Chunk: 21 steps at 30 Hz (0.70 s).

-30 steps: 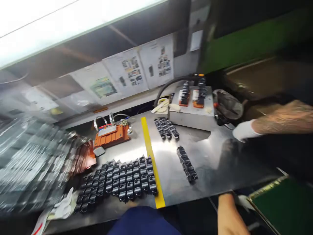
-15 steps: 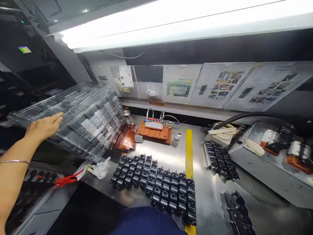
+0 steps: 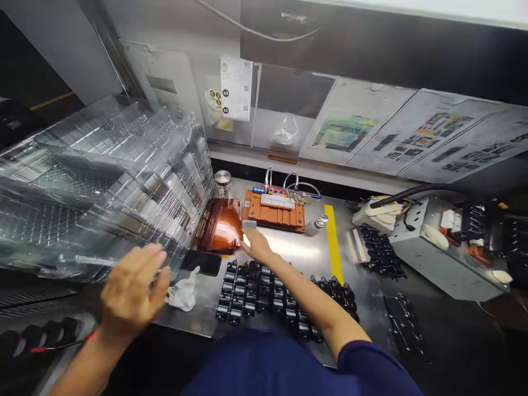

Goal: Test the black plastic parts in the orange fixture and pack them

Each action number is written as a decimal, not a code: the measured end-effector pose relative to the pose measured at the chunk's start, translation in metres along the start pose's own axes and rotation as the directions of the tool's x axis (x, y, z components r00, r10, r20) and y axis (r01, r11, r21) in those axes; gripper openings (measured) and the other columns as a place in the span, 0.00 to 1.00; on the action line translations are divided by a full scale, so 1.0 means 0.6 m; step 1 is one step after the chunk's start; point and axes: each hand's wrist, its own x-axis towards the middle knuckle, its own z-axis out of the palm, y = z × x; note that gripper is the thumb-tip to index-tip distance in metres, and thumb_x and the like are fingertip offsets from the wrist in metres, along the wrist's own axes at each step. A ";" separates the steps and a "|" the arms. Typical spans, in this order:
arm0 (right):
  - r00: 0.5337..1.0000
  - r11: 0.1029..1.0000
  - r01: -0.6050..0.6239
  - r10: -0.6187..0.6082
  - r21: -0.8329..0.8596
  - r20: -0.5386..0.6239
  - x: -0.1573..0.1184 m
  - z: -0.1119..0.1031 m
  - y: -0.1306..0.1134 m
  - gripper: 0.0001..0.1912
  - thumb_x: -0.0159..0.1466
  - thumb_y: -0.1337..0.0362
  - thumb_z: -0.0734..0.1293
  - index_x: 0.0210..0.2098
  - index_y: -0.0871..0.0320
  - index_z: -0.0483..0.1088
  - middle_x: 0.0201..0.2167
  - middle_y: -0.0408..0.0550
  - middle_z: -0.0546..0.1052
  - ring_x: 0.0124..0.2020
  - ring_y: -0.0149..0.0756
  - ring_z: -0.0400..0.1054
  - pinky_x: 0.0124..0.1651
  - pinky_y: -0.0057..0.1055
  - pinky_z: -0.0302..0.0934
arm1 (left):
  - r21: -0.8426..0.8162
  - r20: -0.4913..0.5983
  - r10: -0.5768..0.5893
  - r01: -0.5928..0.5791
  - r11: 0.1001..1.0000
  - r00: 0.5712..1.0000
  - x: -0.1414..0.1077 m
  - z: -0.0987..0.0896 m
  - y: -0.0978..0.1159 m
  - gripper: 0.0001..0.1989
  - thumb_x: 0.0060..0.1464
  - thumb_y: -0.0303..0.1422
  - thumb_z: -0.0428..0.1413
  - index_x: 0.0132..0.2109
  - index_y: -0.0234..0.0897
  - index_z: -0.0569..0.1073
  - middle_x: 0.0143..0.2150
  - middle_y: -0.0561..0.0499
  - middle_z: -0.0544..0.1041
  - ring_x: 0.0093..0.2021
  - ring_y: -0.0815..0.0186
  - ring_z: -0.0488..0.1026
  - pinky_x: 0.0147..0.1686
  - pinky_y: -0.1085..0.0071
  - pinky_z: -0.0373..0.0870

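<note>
Reaching in: right hand is now showing in frame; half a second ago it wasn't. Right forearm is crossing above the black segmented strips, so it's hiding part of the row. Fingertips are sitting at the amber piece and the small grey block, which is standing between the amber piece and the orange fixture. Fingers are spreading somewhat, thumb side toward the amber piece. Can't say if they're touching or gripping either one; contact is too small to read.

Left hand is also in a new spot: earlier it was lying over the clear tray stack, now it's hanging low in front of the stack's near edge. It's blurring. Fingers are half curling, thumb standing apart; nothing is showing clearly in the hold, and I can't say if a tray edge is being pinched.

Meaning for the work, my read: attention is shifting to the left end of the tabletop, both hands working around trays and amber piece. Strips are getting no handling now; they're lying side by side, running toward the yellow tape.

Nearby: dark phone-like slab is lying just in front of the amber piece, crumpled white cloth or glove nearer the front edge. Jar is standing behind the amber piece.
</note>
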 end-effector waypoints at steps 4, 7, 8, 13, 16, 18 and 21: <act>0.970 0.973 0.140 -0.098 -0.181 0.222 0.045 0.108 -0.036 0.24 0.53 0.66 0.75 0.49 0.57 0.72 0.59 0.58 0.68 0.63 0.50 0.58 0.65 0.44 0.50 | -0.302 0.355 -0.289 0.402 0.865 0.889 -0.092 0.133 -0.003 0.11 0.50 0.36 0.56 0.42 0.42 0.77 0.42 0.43 0.80 0.41 0.53 0.78 0.45 0.57 0.73; 0.935 0.940 0.198 -0.097 -0.278 0.341 0.053 0.142 -0.031 0.21 0.52 0.71 0.75 0.45 0.56 0.74 0.57 0.57 0.70 0.60 0.51 0.62 0.64 0.48 0.53 | -0.308 0.507 -0.579 0.762 0.570 0.639 -0.123 0.203 -0.035 0.11 0.48 0.38 0.57 0.39 0.42 0.77 0.39 0.42 0.80 0.37 0.51 0.77 0.40 0.56 0.74; 0.921 0.930 0.222 -0.101 -0.292 0.377 0.051 0.139 -0.025 0.18 0.54 0.71 0.73 0.44 0.56 0.74 0.56 0.56 0.71 0.59 0.51 0.64 0.63 0.47 0.55 | -0.313 0.544 -0.635 0.835 0.452 0.548 -0.128 0.217 -0.045 0.10 0.47 0.38 0.58 0.38 0.42 0.77 0.36 0.43 0.80 0.36 0.52 0.77 0.37 0.57 0.74; 0.855 0.906 0.294 -0.105 -0.306 0.509 0.045 0.087 0.010 0.15 0.65 0.70 0.63 0.50 0.62 0.72 0.51 0.58 0.75 0.55 0.44 0.68 0.59 0.42 0.61 | -0.308 0.702 -0.700 0.942 -0.132 0.132 -0.106 0.266 -0.063 0.09 0.52 0.37 0.54 0.37 0.36 0.72 0.32 0.45 0.78 0.25 0.62 0.76 0.23 0.67 0.73; 0.826 0.881 0.363 -0.153 -0.305 0.543 0.049 0.082 0.012 0.23 0.66 0.65 0.64 0.59 0.65 0.64 0.61 0.64 0.65 0.64 0.48 0.56 0.64 0.47 0.52 | -0.342 0.673 -0.736 0.913 -0.224 0.071 -0.076 0.294 -0.066 0.08 0.53 0.36 0.53 0.36 0.36 0.66 0.29 0.51 0.74 0.22 0.68 0.73 0.20 0.73 0.71; 0.795 0.851 0.429 -0.197 -0.303 0.573 0.054 0.095 0.007 0.32 0.62 0.61 0.68 0.62 0.67 0.59 0.65 0.66 0.56 0.68 0.51 0.47 0.67 0.51 0.45 | -0.368 0.634 -0.771 0.900 -0.233 0.060 -0.061 0.308 -0.069 0.09 0.51 0.36 0.55 0.34 0.37 0.64 0.26 0.56 0.70 0.20 0.71 0.70 0.17 0.76 0.68; 0.777 0.846 0.438 -0.185 -0.305 0.601 0.060 0.110 0.005 0.25 0.65 0.65 0.64 0.60 0.66 0.63 0.63 0.64 0.60 0.67 0.48 0.51 0.67 0.51 0.46 | -0.353 0.613 -0.786 0.917 -0.186 0.077 -0.055 0.311 -0.071 0.12 0.47 0.39 0.57 0.32 0.37 0.63 0.24 0.58 0.67 0.17 0.74 0.67 0.15 0.80 0.64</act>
